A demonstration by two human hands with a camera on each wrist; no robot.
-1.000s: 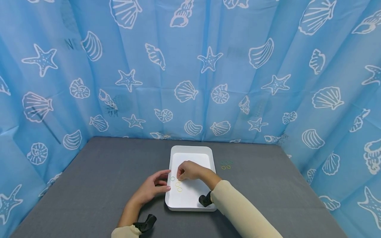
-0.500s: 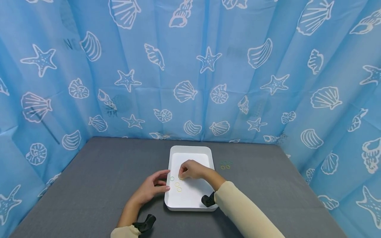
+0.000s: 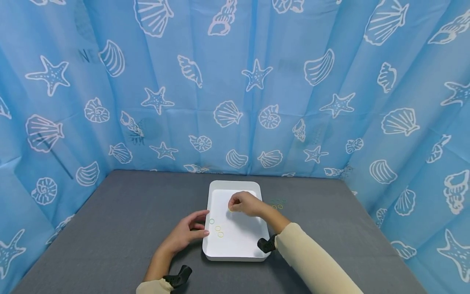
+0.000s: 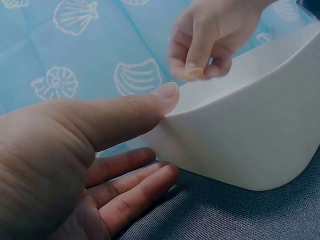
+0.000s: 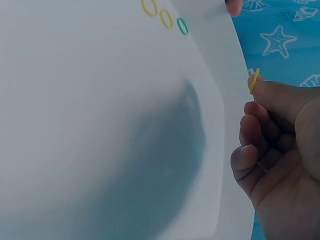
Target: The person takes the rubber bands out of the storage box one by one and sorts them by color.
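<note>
- The right hand (image 3: 247, 203) has moved away from the rings on the tray floor since the earlier head frames, farther back and rightward, with a held yellow ring (image 5: 255, 81) pinched at thumb and fingertip above the tray.
- Nearest, the left hand (image 3: 183, 232) has stayed at the tray's left side: thumb resting on the rim, the other fingers relaxed outside the wall.
- Two yellow rings (image 3: 220, 234) lie unmoved in the white tray (image 3: 240, 247), a green ring (image 3: 211, 221) just beyond, near the left wall.
- Past the right wall, two yellow bands (image 3: 280, 206), then three green bands (image 3: 278, 201), lie as before on the gray table (image 3: 165, 196).
- Farthest, a blue shell-print curtain (image 3: 205, 102).
</note>
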